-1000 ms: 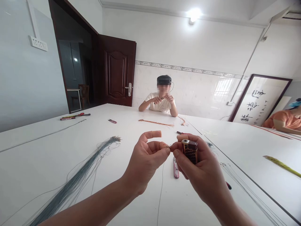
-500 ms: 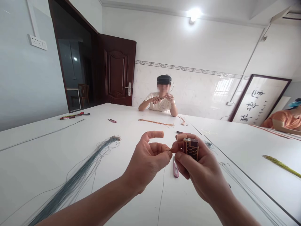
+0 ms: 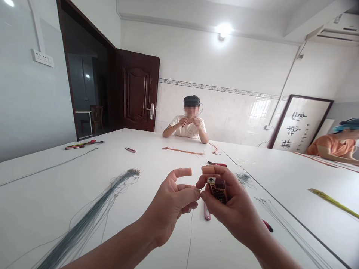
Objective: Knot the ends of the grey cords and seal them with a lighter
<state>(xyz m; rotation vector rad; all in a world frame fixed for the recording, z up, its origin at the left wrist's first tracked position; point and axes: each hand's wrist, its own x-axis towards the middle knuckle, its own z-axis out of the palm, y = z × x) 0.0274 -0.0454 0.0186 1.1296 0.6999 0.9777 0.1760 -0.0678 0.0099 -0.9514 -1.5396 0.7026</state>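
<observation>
My left hand (image 3: 175,203) pinches the upper end of a thin cord (image 3: 191,233), whose tail hangs down over the white table. Its index finger wears a tan finger cover and is raised. My right hand (image 3: 234,205) is wrapped round a dark patterned lighter (image 3: 217,189), its metal top facing up. The fingertips of both hands nearly meet at the cord's end, where any small part is too tiny to make out. Behind my right hand lies a pink thread snipper (image 3: 206,213), partly covered.
A bundle of grey-green cords (image 3: 95,207) lies left on the table (image 3: 157,246). Red-handled pliers (image 3: 218,163), orange cords (image 3: 183,151), another snipper (image 3: 130,150) and yellow cords (image 3: 333,201) lie farther out. One person (image 3: 188,125) sits opposite, another (image 3: 331,145) at far right.
The view has tilted up and shifted slightly right. My right hand has turned the lighter, tipping its top toward me. My left fingers have closed more around the cord's end.
</observation>
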